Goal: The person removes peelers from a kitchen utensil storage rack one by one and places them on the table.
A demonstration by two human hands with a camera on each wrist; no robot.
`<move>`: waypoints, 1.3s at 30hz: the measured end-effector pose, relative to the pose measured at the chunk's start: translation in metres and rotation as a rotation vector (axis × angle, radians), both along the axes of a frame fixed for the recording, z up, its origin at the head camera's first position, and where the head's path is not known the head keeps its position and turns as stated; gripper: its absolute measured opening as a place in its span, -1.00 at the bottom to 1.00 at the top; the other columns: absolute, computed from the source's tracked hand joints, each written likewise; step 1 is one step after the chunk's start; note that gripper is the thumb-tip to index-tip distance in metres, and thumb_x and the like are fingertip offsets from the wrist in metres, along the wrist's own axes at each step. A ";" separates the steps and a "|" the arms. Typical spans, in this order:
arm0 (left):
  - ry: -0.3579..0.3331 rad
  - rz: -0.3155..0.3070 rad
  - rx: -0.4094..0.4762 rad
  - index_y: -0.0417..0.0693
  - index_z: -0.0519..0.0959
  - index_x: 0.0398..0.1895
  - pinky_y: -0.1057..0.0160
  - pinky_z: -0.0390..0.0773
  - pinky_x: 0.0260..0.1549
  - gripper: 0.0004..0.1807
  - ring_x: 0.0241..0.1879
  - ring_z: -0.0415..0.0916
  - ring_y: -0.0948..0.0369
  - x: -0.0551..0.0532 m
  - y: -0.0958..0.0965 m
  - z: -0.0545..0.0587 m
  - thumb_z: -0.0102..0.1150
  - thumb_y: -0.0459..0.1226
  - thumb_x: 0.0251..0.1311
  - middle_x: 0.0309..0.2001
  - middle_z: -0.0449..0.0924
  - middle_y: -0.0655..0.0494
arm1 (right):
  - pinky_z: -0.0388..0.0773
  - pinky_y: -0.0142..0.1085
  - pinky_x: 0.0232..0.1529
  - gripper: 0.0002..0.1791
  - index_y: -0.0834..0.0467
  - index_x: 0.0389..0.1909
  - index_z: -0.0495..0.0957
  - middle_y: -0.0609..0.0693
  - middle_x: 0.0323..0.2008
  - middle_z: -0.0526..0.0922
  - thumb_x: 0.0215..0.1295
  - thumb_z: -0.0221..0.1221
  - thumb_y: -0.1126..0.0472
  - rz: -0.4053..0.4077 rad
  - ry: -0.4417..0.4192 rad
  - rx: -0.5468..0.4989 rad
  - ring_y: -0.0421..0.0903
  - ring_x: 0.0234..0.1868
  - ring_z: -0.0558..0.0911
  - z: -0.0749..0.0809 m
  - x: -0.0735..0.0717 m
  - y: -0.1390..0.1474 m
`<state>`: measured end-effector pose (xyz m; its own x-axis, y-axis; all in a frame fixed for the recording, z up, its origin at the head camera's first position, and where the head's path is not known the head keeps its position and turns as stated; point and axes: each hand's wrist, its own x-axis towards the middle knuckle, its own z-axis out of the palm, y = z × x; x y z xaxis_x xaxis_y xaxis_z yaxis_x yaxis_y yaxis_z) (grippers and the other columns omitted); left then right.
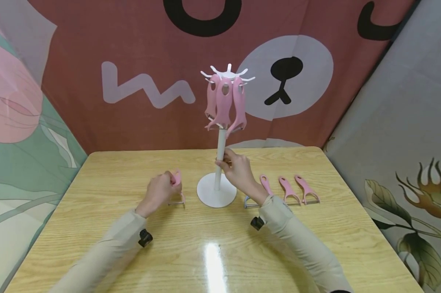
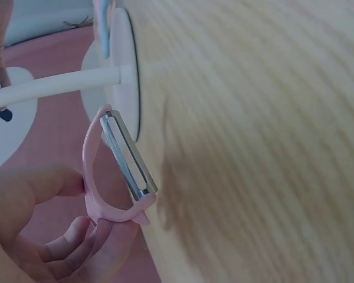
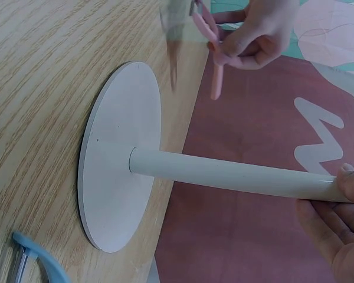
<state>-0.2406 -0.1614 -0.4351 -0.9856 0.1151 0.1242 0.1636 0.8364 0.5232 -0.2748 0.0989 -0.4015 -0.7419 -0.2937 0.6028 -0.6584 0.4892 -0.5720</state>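
Note:
My left hand [image 1: 160,189] pinches a pink peeler [image 2: 94,191] by its handle, left of the stand, with the metal blade pointing down just above the table. The right hand [image 1: 239,169] grips the white post [image 3: 236,174] of the stand between thumb and fingers, about midway up. The stand's round white base [image 1: 209,195] rests flat on the table. From the white hooks [image 1: 229,73] at its top hang several pink peelers [image 1: 224,101], heads downward.
Right of the stand, two pink peelers [image 1: 287,188] [image 1: 305,188] lie on the wooden table [image 1: 176,252] beside another with a pink handle [image 1: 265,182] and blue head [image 3: 44,253], partly behind the right wrist. A bear-print cloth [image 1: 132,40] hangs behind the table.

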 end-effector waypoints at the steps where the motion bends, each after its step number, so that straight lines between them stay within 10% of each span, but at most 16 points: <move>1: -0.003 0.001 -0.007 -0.35 0.55 -0.28 0.30 0.38 -0.70 -0.73 -0.63 0.40 0.19 0.000 0.001 -0.002 0.31 -0.26 0.17 -0.48 0.54 -0.05 | 0.71 -0.21 -0.25 -0.78 0.33 -0.10 0.58 0.13 -0.31 0.75 0.29 0.30 0.31 0.000 0.001 0.000 0.00 -0.30 0.76 0.000 0.000 0.000; 39: -0.081 -0.016 -0.109 -0.13 0.35 -0.55 0.33 0.13 -0.74 -0.67 -0.71 0.17 0.26 -0.007 0.016 -0.021 0.32 -0.25 0.15 -0.63 0.29 0.10 | 0.70 -0.25 -0.22 -0.78 0.32 -0.09 0.58 0.14 -0.29 0.75 0.30 0.29 0.31 0.017 -0.031 -0.014 0.00 -0.26 0.75 0.001 0.002 0.000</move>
<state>-0.2478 -0.1453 -0.4558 -0.9897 0.1396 0.0303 0.1386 0.8864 0.4416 -0.2729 0.0988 -0.4001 -0.7551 -0.2977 0.5841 -0.6485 0.4698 -0.5990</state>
